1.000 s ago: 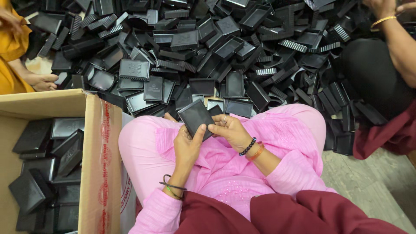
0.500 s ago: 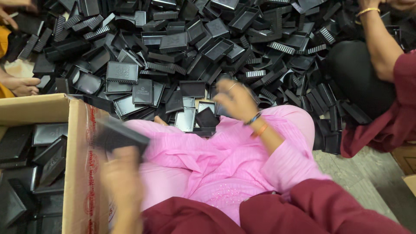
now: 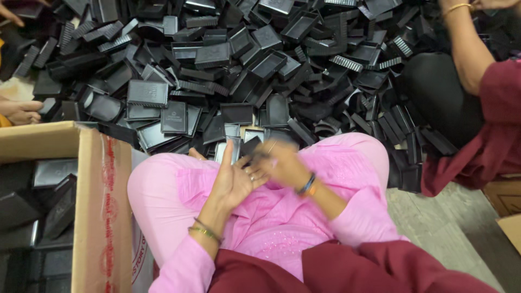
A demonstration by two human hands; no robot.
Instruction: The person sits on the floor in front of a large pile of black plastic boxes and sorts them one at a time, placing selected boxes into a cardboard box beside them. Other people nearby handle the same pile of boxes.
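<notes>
I sit with my knees in pink cloth before a big heap of black plastic cases (image 3: pixel 217 54) on the floor. My left hand (image 3: pixel 233 179) rests over my lap, palm up, fingers apart and holding nothing. My right hand (image 3: pixel 279 163) is blurred just to its right, fingers closed on a small black plastic case (image 3: pixel 251 147) at the near edge of the heap. The two hands almost touch. A dark bracelet is on my right wrist and thin bangles are on my left.
A cardboard box (image 3: pixel 103 206) partly filled with black cases stands at my left knee. Another person's arm (image 3: pixel 467 49) and maroon clothing are at the right. A third person's hand (image 3: pixel 21 111) rests at the left edge. Bare grey floor (image 3: pixel 450 228) lies at the lower right.
My left hand swung a case over to the box at the left and came back to my lap with nothing in it. My right hand reached to the heap and came back with another case.
</notes>
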